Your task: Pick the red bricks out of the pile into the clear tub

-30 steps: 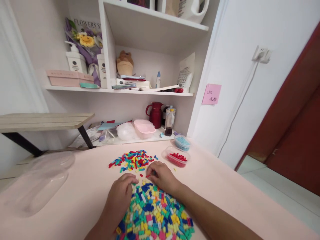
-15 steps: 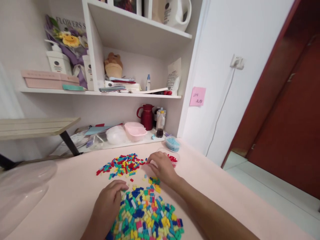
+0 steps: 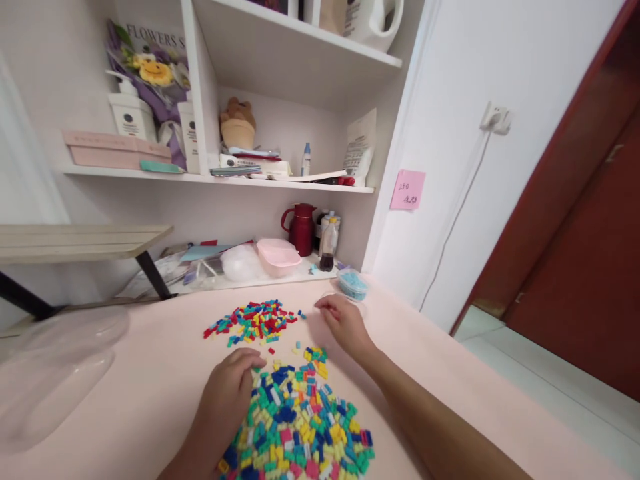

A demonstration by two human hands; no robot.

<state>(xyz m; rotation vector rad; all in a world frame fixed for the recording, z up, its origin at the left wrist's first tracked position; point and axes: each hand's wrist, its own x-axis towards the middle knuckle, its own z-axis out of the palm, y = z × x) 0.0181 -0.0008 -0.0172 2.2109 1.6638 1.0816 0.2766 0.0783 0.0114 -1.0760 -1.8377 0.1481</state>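
My right hand (image 3: pixel 345 327) is above the far right of the table, beside the small pile. Its fingers are pinched together, and whatever they hold is hidden. Behind it shows the rim of a clear container (image 3: pixel 361 309), mostly covered by the hand. My left hand (image 3: pixel 230 383) rests at the left edge of the large pile, loosely curved with thumb and fingers apart. That large pile of small coloured building bricks (image 3: pixel 305 423) spreads in front of me. Farther back lies a smaller pile of red, blue, green and yellow bricks (image 3: pixel 257 320).
A clear tub of light blue pieces (image 3: pixel 353 284) stands at the table's back right. Clear plastic lids (image 3: pixel 65 387) lie on the left. Behind the table are a pink bowl (image 3: pixel 279 257), a red jug (image 3: pixel 301 230) and a bottle of dark liquid (image 3: pixel 328 247).
My right hand has drawn away from the small pile to the right, now hiding the container of red bricks. My left hand stays by the large pile. The view has shifted slightly.
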